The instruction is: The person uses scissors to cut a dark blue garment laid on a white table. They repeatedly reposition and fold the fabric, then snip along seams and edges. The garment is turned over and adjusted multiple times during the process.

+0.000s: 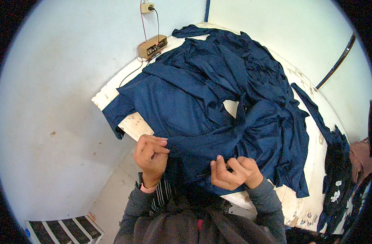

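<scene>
A large navy blue cloth, gathered in folds like a garment, is spread over the white table and hangs over its near edge. My left hand is closed in a pinch at the cloth's near left edge, fingertips pointing right. Over the near part of the cloth, my right hand is closed, with its fingers curled and the thumb side up. Something small and dark shows between its fingers, too hidden to name. Between the two hands the cloth lies fairly flat, and a gap in the folds farther back shows the tabletop.
A tan box with wires sits at the table's back left, below a wall socket. Dark cloth and a brown cloth lie at the right edge. The worn white tabletop shows beside them. A striped grey panel is at lower left.
</scene>
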Demonstrator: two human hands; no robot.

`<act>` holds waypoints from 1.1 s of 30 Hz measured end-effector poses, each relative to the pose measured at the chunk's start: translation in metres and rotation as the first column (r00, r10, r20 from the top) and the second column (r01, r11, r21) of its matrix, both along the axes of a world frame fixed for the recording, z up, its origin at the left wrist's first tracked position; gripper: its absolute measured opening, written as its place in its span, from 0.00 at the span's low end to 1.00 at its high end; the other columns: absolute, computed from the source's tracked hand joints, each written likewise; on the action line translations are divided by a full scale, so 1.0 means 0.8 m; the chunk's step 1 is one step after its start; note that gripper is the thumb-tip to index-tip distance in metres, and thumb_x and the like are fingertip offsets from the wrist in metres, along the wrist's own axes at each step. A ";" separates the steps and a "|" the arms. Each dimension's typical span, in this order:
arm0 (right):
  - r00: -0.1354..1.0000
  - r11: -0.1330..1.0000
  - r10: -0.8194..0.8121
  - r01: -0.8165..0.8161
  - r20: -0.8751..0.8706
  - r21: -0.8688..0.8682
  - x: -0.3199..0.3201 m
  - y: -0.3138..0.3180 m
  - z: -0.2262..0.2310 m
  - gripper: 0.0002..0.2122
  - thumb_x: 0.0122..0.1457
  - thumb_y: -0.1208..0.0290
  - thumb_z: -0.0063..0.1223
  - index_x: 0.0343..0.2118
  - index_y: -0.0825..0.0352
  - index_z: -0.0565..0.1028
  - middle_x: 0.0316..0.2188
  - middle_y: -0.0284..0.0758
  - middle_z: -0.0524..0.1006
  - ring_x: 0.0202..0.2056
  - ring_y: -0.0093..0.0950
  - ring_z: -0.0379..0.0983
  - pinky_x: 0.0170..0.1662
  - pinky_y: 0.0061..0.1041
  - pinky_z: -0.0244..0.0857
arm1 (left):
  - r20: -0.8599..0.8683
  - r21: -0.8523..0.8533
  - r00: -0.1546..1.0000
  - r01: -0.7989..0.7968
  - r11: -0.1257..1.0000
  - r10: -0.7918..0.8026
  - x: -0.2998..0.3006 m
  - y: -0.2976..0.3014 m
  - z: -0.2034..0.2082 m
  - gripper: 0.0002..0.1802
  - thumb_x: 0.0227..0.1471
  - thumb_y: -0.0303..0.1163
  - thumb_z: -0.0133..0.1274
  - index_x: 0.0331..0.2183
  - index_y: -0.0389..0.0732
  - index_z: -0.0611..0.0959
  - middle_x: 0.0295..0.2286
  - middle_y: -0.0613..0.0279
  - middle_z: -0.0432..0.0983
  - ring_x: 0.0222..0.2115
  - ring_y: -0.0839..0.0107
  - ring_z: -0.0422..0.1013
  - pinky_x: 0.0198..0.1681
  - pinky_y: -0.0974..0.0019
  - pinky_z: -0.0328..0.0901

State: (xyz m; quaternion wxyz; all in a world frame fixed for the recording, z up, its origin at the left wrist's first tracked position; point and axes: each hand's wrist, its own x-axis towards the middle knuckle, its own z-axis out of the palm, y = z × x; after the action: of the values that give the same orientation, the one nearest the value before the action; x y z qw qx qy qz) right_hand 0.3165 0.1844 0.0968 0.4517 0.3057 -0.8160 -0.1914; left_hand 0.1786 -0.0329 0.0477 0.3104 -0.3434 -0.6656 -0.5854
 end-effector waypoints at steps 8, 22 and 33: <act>0.999 0.998 -0.053 0.053 -0.001 0.016 0.022 0.010 -0.014 0.07 0.50 0.70 0.62 0.25 0.50 0.74 0.34 0.27 0.76 0.20 0.19 0.59 0.24 0.21 0.47 | -0.104 0.013 0.993 -0.054 0.998 0.055 -0.009 0.010 -0.002 0.19 0.38 0.09 0.56 0.35 0.38 0.79 0.34 0.52 0.81 0.35 0.58 0.79 0.40 0.63 0.73; 0.999 0.997 -0.007 0.009 -0.031 0.073 0.036 -0.012 -0.040 0.05 0.55 0.64 0.55 0.25 0.48 0.71 0.29 0.20 0.69 0.24 0.17 0.60 0.33 0.23 0.49 | 0.189 -0.024 0.888 -0.422 0.906 0.418 -0.109 -0.052 -0.036 0.23 0.40 0.09 0.48 0.38 0.38 0.84 0.35 0.62 0.78 0.33 0.73 0.72 0.33 0.74 0.66; 0.995 0.995 0.084 -0.087 0.057 0.051 0.047 -0.017 -0.078 0.06 0.57 0.63 0.53 0.24 0.51 0.71 0.28 0.22 0.72 0.23 0.17 0.60 0.30 0.21 0.50 | 0.028 -0.206 0.809 -0.570 0.795 0.587 -0.146 -0.132 -0.059 0.28 0.44 0.10 0.50 0.46 0.43 0.87 0.43 0.61 0.83 0.41 0.71 0.78 0.41 0.68 0.72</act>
State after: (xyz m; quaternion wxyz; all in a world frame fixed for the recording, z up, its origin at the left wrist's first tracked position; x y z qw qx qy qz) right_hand 0.3538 0.1705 0.0342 0.4286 0.3573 -0.8090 -0.1850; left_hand 0.0616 -0.1382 0.0008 0.4101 -0.1241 -0.8042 -0.4119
